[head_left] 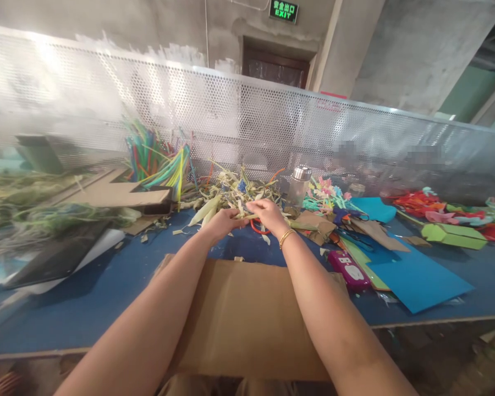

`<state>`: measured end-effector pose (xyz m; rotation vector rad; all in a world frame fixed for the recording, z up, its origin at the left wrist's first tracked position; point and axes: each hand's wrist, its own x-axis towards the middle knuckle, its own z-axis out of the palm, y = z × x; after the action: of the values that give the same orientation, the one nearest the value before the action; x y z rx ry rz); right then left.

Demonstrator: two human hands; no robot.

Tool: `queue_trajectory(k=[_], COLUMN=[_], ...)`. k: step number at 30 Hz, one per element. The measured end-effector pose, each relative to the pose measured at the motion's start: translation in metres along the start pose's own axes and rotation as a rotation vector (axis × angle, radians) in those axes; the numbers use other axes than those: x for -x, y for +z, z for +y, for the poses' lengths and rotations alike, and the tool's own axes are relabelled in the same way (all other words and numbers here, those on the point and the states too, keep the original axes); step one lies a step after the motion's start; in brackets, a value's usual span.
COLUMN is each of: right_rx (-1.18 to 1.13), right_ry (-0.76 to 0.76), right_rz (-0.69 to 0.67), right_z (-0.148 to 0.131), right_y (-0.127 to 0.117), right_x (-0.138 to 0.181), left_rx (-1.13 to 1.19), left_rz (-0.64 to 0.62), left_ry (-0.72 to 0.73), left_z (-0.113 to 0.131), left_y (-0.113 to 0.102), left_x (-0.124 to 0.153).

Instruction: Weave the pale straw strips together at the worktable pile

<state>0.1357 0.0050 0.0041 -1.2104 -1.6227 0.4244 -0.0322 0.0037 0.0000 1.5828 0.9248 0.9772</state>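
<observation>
My left hand (226, 222) and my right hand (268, 213) meet over the blue table, just past a brown cardboard sheet (251, 319). Both have their fingers pinched together around a thin, pale strip of corn husk (242, 210), partly hidden by the fingers. A pile of dried corn husks (223, 184) lies right behind them, with a small blue flower-like piece (242, 186) in it. One broad husk (207, 210) leans beside my left hand. Below my right fingers shows part of a red cord or loop (256, 226).
A clear bottle with a metal lid (300, 184) stands behind my right hand. Rightward are a purple case (348, 270), blue sheets (424, 280) and a green box (454, 235). Leftward are colourful stems (165, 162), cut cardboard (119, 195) and blurred green fibres. A perforated screen (264, 129) runs behind.
</observation>
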Motion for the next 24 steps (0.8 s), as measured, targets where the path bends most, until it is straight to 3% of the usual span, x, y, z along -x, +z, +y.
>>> queue_trajectory(k=[3,8,16,18,20,22,24], right_rx=[-0.11,-0.427,-0.409,-0.37,-0.33,-0.255,-0.117], right_ry=[0.057,0.191,0.154,0.099,0.045,0.041,0.064], right_rz=[-0.091,-0.13,0.031,0.055,0.159,0.301,0.314], right_z=[-0.002,0.002,0.011,0.011,0.01,0.007,0.002], right_y=[0.005,0.014,0.019,0.017,0.015,0.015,0.018], right_x=[0.003,0.003,0.001,-0.001,-0.004,-0.004,-0.001], left_rx=[0.075,0.205,0.196,0.266,0.431,0.614,0.711], left_rz=[-0.046,-0.049,-0.107,-0.063,0.058,0.197,0.252], left_ry=[-0.053,-0.166,-0.255,-0.259,-0.24,-0.188,-0.132], left_z=[0.004,0.008,0.011,0.009,0.007,0.005,0.004], left_y=[0.003,0.005,0.011,0.011,0.01,0.008,0.004], left_x=[0.002,0.004,0.009,0.008,0.004,-0.001,-0.005])
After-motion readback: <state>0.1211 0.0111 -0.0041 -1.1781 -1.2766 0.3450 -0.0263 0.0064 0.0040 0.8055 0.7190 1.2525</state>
